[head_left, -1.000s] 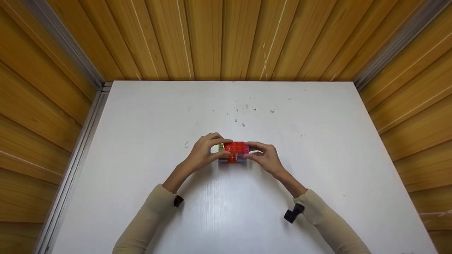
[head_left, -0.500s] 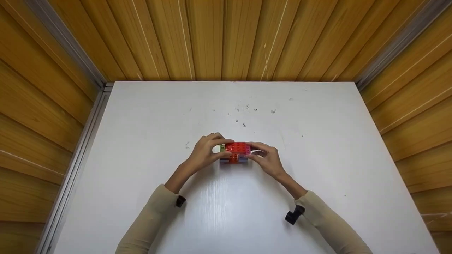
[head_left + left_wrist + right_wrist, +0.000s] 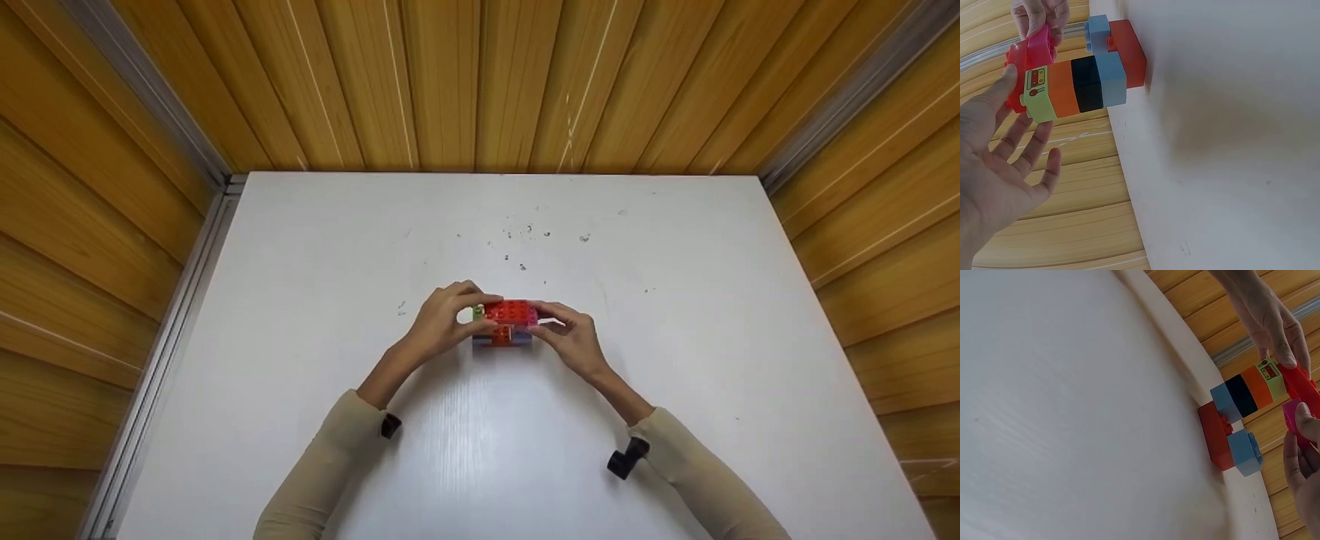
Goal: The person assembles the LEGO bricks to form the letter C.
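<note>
A red base brick [image 3: 1130,53] stands on the table. On one end rises a column: light blue brick [image 3: 1112,79], black brick [image 3: 1087,83], orange brick [image 3: 1063,87] and a lime green brick [image 3: 1040,95] with a printed picture. A second light blue brick [image 3: 1246,451] sits on the base's other end. Across the column's top lies a long red brick [image 3: 511,310], its left end pinched between thumb and fingers of my left hand [image 3: 442,319]. Under its right end is a pink brick [image 3: 1040,48], above the second light blue brick with a gap between. My right hand [image 3: 574,341] pinches this pink brick.
The white table [image 3: 465,450] surrounds the bricks and bears small dark marks [image 3: 525,232] towards the back. Wood-look panels [image 3: 450,82] enclose the back and sides. A metal rail [image 3: 169,360] runs along the left edge.
The head view has shifted slightly, moving everything a little to the right in it. Both hands keep their hold on the bricks.
</note>
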`<action>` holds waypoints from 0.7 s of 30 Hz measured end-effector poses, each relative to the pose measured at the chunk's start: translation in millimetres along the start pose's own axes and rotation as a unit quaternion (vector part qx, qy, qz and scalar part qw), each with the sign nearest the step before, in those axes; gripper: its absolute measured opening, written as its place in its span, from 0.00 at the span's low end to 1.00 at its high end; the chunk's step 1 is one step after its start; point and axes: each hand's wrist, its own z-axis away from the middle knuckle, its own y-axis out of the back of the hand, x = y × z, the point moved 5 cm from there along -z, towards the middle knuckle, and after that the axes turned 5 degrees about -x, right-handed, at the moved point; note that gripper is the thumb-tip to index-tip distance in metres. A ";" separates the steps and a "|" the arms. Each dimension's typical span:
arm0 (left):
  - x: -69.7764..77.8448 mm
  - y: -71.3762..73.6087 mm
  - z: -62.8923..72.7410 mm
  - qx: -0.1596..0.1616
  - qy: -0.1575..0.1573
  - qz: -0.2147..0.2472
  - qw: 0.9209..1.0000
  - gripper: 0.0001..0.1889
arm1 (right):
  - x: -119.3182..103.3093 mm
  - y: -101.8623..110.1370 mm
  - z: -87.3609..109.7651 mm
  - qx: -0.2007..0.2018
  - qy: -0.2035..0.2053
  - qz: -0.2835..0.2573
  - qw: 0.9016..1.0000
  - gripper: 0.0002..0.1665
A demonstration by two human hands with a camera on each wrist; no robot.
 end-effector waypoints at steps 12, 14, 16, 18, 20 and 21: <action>3.2 0.0 -1.8 0.009 -0.009 0.001 1.000 0.21 | -7.0 1.7 1.0 -0.006 0.041 0.016 0.999 0.23; 3.4 0.0 -2.0 0.009 -0.010 0.000 1.000 0.21 | -8.0 1.8 1.2 -0.006 0.049 0.019 0.999 0.23; 3.8 -0.1 -1.8 0.011 -0.011 -0.002 1.000 0.21 | -6.9 1.9 1.9 -0.002 0.051 0.015 0.999 0.23; 4.0 -0.5 -1.5 0.012 -0.012 -0.002 1.000 0.21 | -6.3 1.7 3.0 0.001 0.055 0.011 0.998 0.23; 4.5 -0.8 -1.7 0.012 -0.014 0.000 1.000 0.21 | -4.8 2.2 4.0 0.003 0.055 0.008 0.998 0.24; 4.7 -1.1 -1.9 0.012 -0.014 0.001 1.000 0.21 | -4.1 2.5 4.3 0.004 0.055 0.007 0.998 0.24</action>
